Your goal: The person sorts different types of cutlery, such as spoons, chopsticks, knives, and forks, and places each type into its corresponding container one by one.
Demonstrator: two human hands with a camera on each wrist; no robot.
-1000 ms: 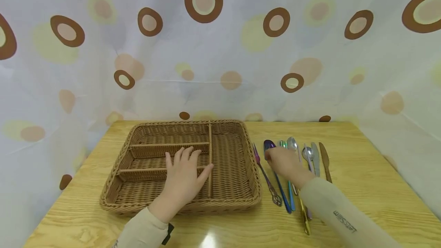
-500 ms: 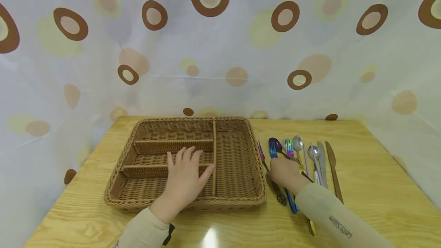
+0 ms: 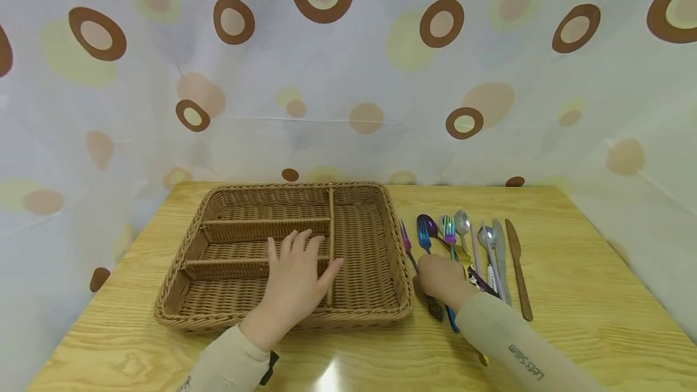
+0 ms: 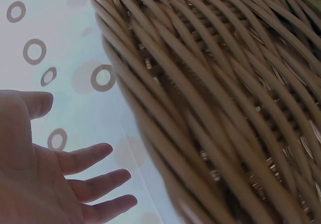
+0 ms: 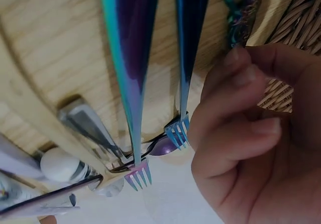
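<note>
Pinkish-purple fork (image 3: 405, 238) with an ornate handle sits just right of the wicker basket (image 3: 354, 318), its tines pointing to the back, and the right hand (image 3: 443, 277) pinches its handle between thumb and curled fingers, knuckles covering the middle in the head view. The left hand (image 3: 295, 280) is over the left-hand compartments of the basket, fingers spread wide and holding nothing; whether it touches the dividers I cannot tell. Next out from the basket, past the pinched fork, comes a blue fork (image 3: 423, 235), partly behind the right hand, with a purple spoon (image 3: 426, 222) at its tines. Farther right of the basket are a rainbow fork (image 3: 449, 231), a gold fork (image 3: 463, 255), a silver spoon (image 3: 461, 221) and a smaller round spoon (image 3: 486, 235), close together and partly overlapping. Farthest from the basket on that side are a silver knife (image 3: 500, 254) and, at the end, a brown knife (image 3: 518, 268). Under the basket and cutlery is the wood-grain worktop (image 3: 392, 362), and behind the basket hangs a pale cloth (image 3: 348, 86) printed with brown rings
</note>
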